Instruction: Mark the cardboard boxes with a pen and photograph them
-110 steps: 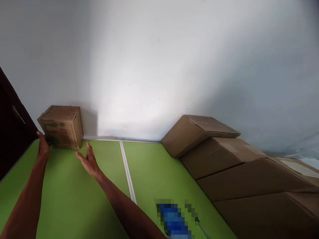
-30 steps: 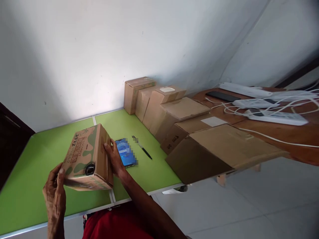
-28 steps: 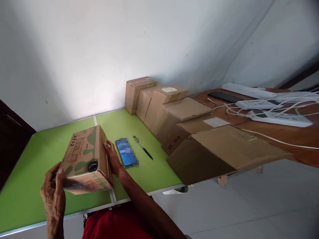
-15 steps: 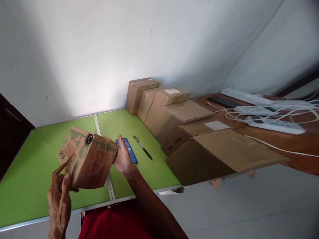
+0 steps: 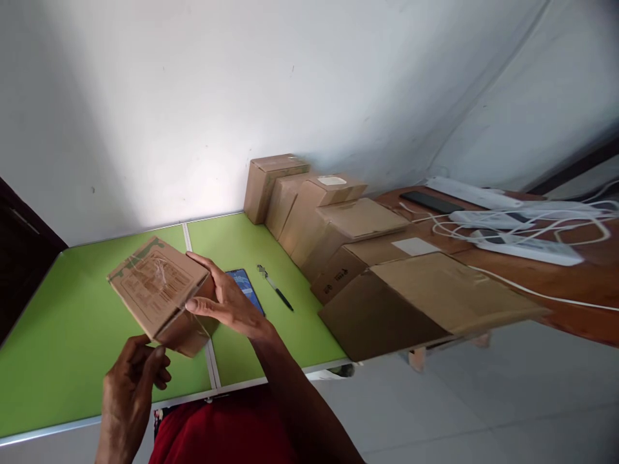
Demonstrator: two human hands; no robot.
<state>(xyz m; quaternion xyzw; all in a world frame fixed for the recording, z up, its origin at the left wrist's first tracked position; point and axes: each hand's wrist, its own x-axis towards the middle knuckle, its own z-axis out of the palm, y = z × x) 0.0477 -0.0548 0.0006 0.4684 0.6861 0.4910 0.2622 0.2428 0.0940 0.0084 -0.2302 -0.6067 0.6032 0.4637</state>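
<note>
While both hands hold it above the near part of the green desk (image 5: 58, 322), the box (image 5: 157, 293) sits tilted, its taped, printed face turned up toward the camera. The right hand (image 5: 227, 303) lies along the box's right side, fingers stretched flat against the cardboard and the thumb over the top edge, so its grip is a broad clasp on the box. The left hand (image 5: 133, 380) is under the near lower corner, fingers curled; they seem to touch the box from below, though how firmly they press cannot be told. The box is off the desk and closed; tape still runs across its face, so by the look of it nothing has been opened yet. Just right of the box a phone (image 5: 249, 287) lies flat on the desk, partly hidden by the right hand, and a pen (image 5: 276, 295) lies near it, further right. A row of plain cartons (image 5: 338, 225) runs from the far wall toward the near edge along the desk's right side. Beyond them, a brown table (image 5: 556, 283) carries white power strips (image 5: 527, 248) and cables.
</note>
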